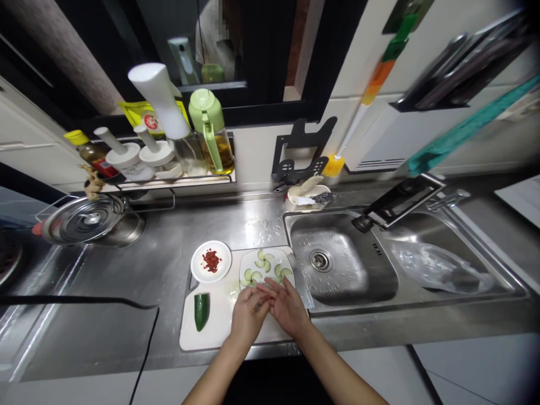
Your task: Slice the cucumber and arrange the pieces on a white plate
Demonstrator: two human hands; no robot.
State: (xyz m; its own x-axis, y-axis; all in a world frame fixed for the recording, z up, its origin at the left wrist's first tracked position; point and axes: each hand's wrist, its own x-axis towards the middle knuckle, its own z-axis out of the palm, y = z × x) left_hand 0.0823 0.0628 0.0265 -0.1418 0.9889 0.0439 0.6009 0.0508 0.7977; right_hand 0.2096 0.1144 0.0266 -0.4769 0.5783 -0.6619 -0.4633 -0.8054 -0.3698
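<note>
My left hand (248, 312) and my right hand (291, 309) meet over the near edge of a white square plate (248, 259). The left fingers are pinched together against the right palm; a little red shows there, too small to name. My right hand is turned palm up with its fingers stretched out. Thin green-edged cucumber slices (263, 261) lie on the plate in pinwheel groups. To the left, a small white dish (196, 270) holds chopped red bits (211, 260). A cut piece of cucumber (201, 312) rests on the white cutting board (219, 337) below the dish.
Right of the board is a steel double sink (341, 287), with a faucet (392, 199) and a clear plastic bag (439, 267). A lidded pot (122, 228) stands at left. Behind are an oil bottle (217, 146) and seasoning jars (126, 163) on a rack. A black cable (145, 351) crosses the counter.
</note>
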